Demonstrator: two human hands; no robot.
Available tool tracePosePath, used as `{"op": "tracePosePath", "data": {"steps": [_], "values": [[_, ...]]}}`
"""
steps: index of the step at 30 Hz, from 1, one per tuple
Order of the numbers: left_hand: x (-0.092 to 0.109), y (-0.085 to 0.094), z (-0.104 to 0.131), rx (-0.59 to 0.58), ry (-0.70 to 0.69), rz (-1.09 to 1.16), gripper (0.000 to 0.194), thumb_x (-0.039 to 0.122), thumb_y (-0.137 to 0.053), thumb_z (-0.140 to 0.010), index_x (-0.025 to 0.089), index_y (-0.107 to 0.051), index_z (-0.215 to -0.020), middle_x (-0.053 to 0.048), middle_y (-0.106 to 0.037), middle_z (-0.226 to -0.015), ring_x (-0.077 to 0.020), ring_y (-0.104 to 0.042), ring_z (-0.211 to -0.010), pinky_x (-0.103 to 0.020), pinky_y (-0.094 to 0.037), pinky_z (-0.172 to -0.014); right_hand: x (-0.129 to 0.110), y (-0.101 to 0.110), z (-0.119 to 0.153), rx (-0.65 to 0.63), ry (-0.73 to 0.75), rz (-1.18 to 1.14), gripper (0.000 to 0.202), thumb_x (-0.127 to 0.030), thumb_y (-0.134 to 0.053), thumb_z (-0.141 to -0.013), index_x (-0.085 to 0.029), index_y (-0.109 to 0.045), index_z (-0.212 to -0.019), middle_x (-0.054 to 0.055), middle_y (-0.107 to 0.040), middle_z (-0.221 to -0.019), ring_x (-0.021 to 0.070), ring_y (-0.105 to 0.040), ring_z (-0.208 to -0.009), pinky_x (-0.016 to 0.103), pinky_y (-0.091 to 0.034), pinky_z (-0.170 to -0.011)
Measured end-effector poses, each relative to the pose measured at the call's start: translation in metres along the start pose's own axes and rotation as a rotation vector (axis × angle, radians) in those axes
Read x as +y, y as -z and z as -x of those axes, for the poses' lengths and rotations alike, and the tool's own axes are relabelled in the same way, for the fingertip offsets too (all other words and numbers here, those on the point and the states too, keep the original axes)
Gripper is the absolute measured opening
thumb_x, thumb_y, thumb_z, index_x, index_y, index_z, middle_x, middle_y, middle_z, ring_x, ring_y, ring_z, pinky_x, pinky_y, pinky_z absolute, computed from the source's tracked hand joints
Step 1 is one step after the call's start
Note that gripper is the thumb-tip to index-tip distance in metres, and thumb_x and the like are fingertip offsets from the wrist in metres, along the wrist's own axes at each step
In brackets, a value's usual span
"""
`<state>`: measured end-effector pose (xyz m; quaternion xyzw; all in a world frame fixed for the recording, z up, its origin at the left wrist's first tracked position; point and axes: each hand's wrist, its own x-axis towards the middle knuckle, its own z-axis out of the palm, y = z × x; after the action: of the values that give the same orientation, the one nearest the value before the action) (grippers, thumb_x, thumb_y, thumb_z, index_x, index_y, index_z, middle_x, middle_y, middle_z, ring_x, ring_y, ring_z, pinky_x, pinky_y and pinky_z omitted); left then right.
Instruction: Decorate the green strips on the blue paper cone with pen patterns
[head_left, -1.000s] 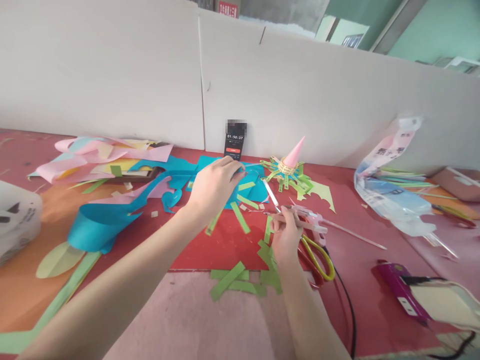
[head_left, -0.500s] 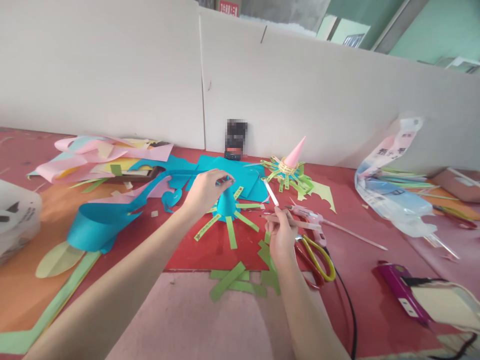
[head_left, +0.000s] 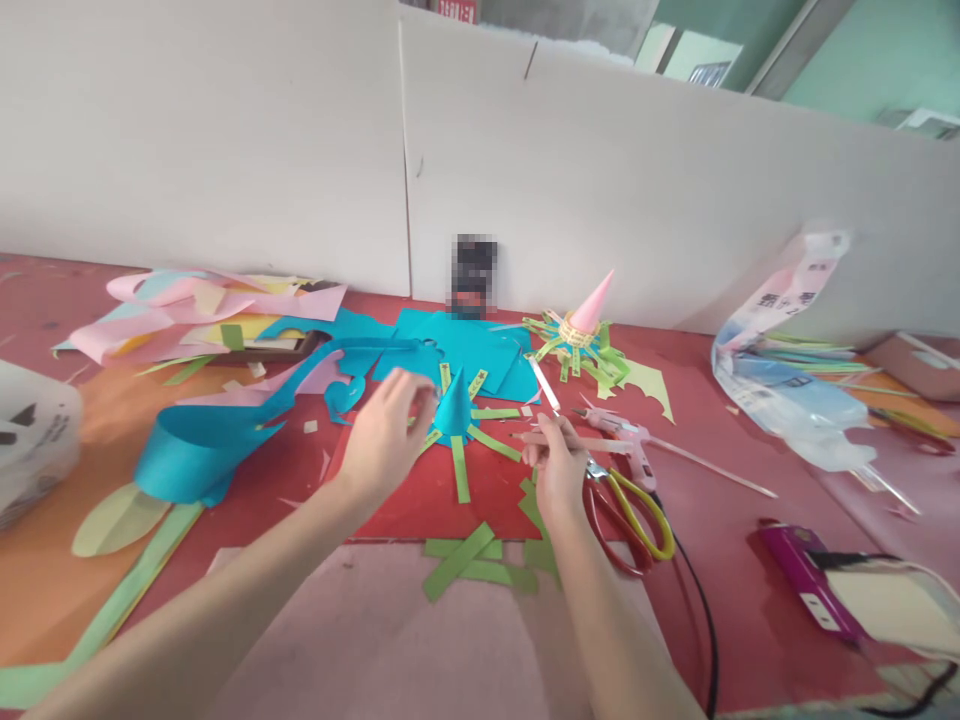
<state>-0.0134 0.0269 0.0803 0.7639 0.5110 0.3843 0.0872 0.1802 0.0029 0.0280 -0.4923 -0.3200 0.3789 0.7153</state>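
Note:
A blue paper cone (head_left: 452, 408) stands on a red sheet (head_left: 405, 505), with green paper strips (head_left: 460, 470) spreading from its base, some bearing small printing. Just left of the cone is my left hand (head_left: 386, 430), its fingers curled in; whether anything is pinched there I cannot make out. My right hand (head_left: 561, 462), right of the cone, is closed on a thin pencil (head_left: 611, 445) whose dark tip points left. Beyond its fingers is a slim white stick (head_left: 544, 384).
Right of my right hand lie scissors (head_left: 637, 510) and a pink glue gun (head_left: 626, 430). A pink cone piece (head_left: 592, 305) stands behind. Left are a blue paper loop (head_left: 184, 455) and paper scraps (head_left: 225, 300). Further right are a purple power strip (head_left: 806, 580) and a plastic bag (head_left: 802, 400).
My left hand has moved from above the cone's tip to its left side, uncovering the tip. My right hand has barely shifted and keeps the pencil.

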Motion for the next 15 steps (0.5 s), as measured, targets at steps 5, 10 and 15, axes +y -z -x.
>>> {"op": "tracePosePath", "data": {"steps": [5,10,15], "values": [[0.006,-0.025,0.057,-0.369,-0.289,-0.242,0.025,0.025,-0.036,-0.091,0.018,-0.058,-0.100,-0.008,-0.063,-0.100,-0.0197,-0.061,-0.088,-0.033,-0.049,-0.078,-0.002,-0.005,0.006,-0.106,0.028,0.137,0.035,-0.032,-0.060,-0.080,-0.020,-0.045,-0.050,-0.008,-0.043,-0.035,0.0092,-0.044,-0.036,0.024,-0.040,-0.048],[0.010,-0.039,0.087,-0.417,-0.310,-0.386,0.041,0.036,-0.037,-0.091,0.016,-0.050,-0.125,-0.015,-0.049,-0.133,-0.0278,-0.053,-0.113,-0.041,-0.046,-0.089,-0.004,-0.007,0.010,-0.229,0.011,0.287,0.032,-0.037,-0.059,-0.081,-0.021,-0.046,-0.056,-0.008,-0.045,-0.036,0.0126,-0.055,-0.044,0.026,-0.046,-0.059],[0.001,-0.047,0.089,-0.390,-0.265,-0.375,0.058,0.048,-0.035,-0.089,0.010,-0.042,-0.133,-0.016,-0.039,-0.141,-0.0294,-0.038,-0.129,-0.044,-0.034,-0.104,-0.002,-0.013,0.015,-0.288,0.070,0.310,0.029,-0.039,-0.058,-0.081,-0.023,-0.051,-0.058,-0.007,-0.048,-0.039,0.0137,-0.056,-0.048,0.029,-0.048,-0.067]]}}
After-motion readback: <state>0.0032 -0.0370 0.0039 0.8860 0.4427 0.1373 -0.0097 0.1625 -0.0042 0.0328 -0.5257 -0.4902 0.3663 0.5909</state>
